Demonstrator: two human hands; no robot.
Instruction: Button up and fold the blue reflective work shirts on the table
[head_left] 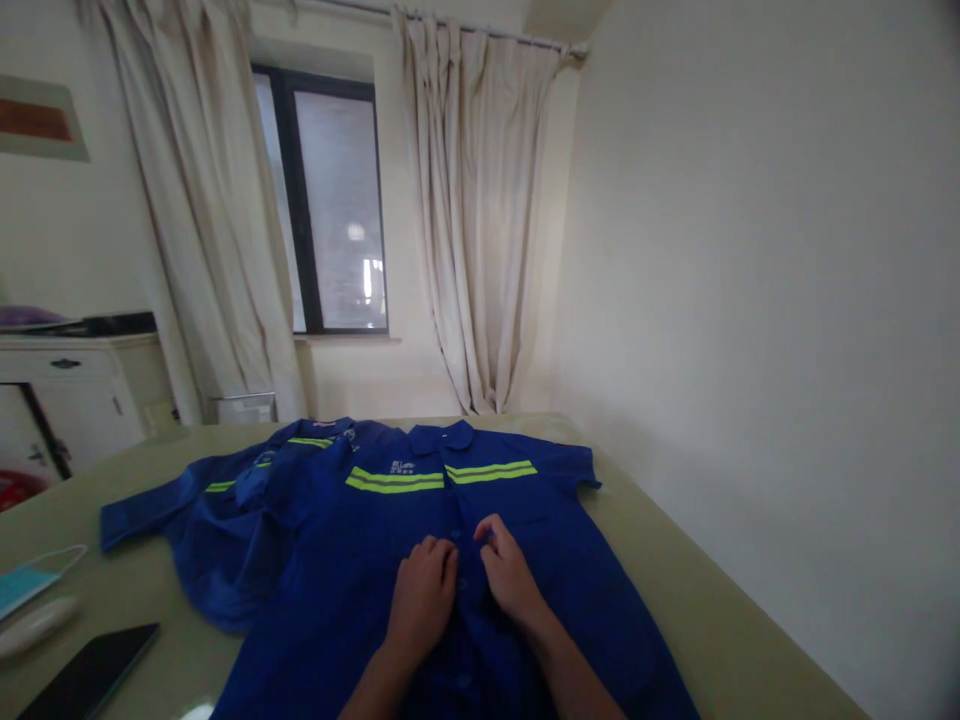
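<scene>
A blue work shirt (570, 580) with yellow-green reflective stripes lies flat, front up, on the table (712, 610). My left hand (421, 600) and my right hand (510, 572) rest side by side on its button placket at mid-chest. Both have their fingers curled and pinched on the fabric along the front opening. A second blue shirt (217, 520) of the same kind lies crumpled to the left, partly under the first one.
A dark phone (90, 670), a white oblong object (34, 625) and a light blue face mask (30, 582) lie near the table's left front. A white cabinet (67, 400), cream curtains and a window stand behind. A bare wall runs close along the right.
</scene>
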